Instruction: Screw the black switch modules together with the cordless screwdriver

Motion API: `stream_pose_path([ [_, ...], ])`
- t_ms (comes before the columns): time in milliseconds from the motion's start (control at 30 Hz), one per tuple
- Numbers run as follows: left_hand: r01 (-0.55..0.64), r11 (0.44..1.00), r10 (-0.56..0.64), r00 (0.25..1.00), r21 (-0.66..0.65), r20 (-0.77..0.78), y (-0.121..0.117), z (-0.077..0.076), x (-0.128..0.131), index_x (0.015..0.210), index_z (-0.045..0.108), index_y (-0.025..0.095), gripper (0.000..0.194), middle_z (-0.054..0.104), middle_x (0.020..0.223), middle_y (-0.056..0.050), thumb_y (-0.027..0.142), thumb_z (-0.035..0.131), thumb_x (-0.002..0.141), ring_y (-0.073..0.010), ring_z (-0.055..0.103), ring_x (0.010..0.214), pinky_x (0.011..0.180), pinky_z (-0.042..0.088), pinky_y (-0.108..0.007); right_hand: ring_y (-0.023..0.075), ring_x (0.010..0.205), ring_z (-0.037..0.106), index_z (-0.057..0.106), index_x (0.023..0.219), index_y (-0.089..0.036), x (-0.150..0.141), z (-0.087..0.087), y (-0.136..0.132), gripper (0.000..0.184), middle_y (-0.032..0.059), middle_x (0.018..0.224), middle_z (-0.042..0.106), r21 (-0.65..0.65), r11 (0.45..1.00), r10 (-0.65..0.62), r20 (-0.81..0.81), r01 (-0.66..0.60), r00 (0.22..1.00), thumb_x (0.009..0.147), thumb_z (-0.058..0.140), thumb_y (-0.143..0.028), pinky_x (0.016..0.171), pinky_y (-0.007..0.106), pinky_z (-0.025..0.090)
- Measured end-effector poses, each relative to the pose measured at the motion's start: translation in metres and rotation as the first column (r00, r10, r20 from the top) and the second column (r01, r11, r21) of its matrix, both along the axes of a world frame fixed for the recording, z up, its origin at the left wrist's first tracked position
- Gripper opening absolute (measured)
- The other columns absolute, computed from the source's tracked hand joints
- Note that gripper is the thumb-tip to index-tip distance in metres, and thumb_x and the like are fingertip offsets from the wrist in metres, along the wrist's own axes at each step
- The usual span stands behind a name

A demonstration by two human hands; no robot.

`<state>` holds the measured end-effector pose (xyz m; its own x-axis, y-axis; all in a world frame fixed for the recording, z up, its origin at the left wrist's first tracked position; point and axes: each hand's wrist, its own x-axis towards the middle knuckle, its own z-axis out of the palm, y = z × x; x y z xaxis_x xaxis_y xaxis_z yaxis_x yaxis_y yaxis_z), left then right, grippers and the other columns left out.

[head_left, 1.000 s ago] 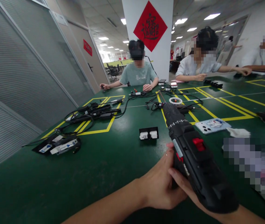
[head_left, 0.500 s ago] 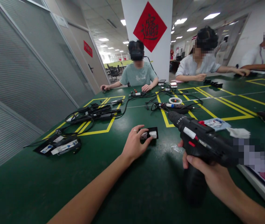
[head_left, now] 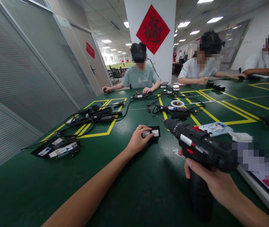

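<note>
My right hand (head_left: 207, 176) is wrapped around the handle of a black cordless drill (head_left: 202, 146). The drill lies level in the air over the table, its thin bit pointing forward and left. My left hand (head_left: 139, 138) rests on the table with fingers closed over the left part of a small flat black piece (head_left: 158, 132). Two whitish blocks show on that piece; the thumb lies along its near edge and my fingers hide the rest. A gap separates the drill bit from the black piece, which lies to its left and nearer to me.
Black tools and cables (head_left: 94, 115) lie in a taped area at left, near a black pouch with labels (head_left: 63, 149). A white tape ring (head_left: 177, 103), a blue card (head_left: 216, 128) and a tissue (head_left: 240, 136) lie beyond the drill. A pale-edged device (head_left: 262, 192) sits at right. Several people sit around the table.
My left fingers have closed in more on the black piece. The drill has shifted slightly left, and its thin bit now shows. The view has shifted a little.
</note>
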<state>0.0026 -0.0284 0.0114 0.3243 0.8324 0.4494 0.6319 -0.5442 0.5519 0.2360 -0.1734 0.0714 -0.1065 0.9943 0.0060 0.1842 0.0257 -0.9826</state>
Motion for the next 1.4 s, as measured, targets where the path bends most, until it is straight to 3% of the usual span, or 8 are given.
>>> stream_pose_path([
  [167,0.039,0.999,-0.039,0.999,-0.005,0.013,0.015,-0.005,-0.002,0.107,0.058,0.015,0.028,0.057,0.114,-0.009,0.033,0.056,0.085,-0.0232,0.055,0.103,0.089,0.045,-0.046,0.0144,0.055,0.052,0.057,0.103,-0.016,0.000,0.000,0.000,0.031,-0.0021,0.056,0.056,-0.054,0.998,0.014,-0.026,-0.015,1.000,0.085,0.049,-0.041,0.058,0.029,0.040],
  [333,0.050,0.999,-0.050,0.999,-0.007,0.020,0.016,-0.009,-0.004,0.108,0.058,0.015,0.030,0.056,0.116,-0.009,0.033,0.057,0.085,-0.0239,0.054,0.105,0.090,0.045,-0.047,0.0150,0.054,0.052,0.058,0.105,-0.015,0.002,-0.001,0.000,0.034,-0.0005,0.056,0.057,-0.088,0.996,0.026,-0.053,-0.031,0.998,0.085,0.048,-0.041,0.050,0.027,0.035],
  [600,0.082,0.995,-0.082,0.997,-0.054,0.015,0.016,-0.006,-0.007,0.106,0.059,0.015,0.028,0.055,0.117,-0.009,0.033,0.056,0.085,-0.0234,0.054,0.104,0.090,0.045,-0.047,0.0151,0.053,0.051,0.058,0.103,-0.016,0.003,-0.001,0.001,0.033,-0.0007,0.055,0.056,-0.112,0.993,0.035,-0.052,-0.040,0.998,0.085,0.048,-0.042,0.050,0.027,0.032],
  [1133,0.115,0.986,-0.112,0.993,-0.117,0.035,0.014,-0.001,-0.009,0.108,0.058,0.016,0.028,0.054,0.120,-0.009,0.029,0.057,0.084,-0.0246,0.052,0.109,0.095,0.041,-0.049,0.0153,0.053,0.054,0.057,0.092,-0.017,0.000,0.007,-0.004,0.025,-0.0019,0.057,0.057,-0.105,0.993,0.050,-0.086,-0.059,0.995,0.082,0.050,-0.040,0.062,0.031,0.041],
  [1400,0.120,0.984,-0.118,0.993,-0.130,0.026,0.014,0.001,-0.009,0.108,0.059,0.016,0.027,0.056,0.118,-0.009,0.030,0.057,0.085,-0.0242,0.053,0.108,0.094,0.042,-0.049,0.0171,0.058,0.056,0.059,0.095,-0.018,0.004,0.008,-0.006,0.030,-0.0012,0.057,0.057,-0.137,0.989,0.059,-0.005,-0.059,0.998,0.083,0.049,-0.044,0.062,0.031,0.043],
])
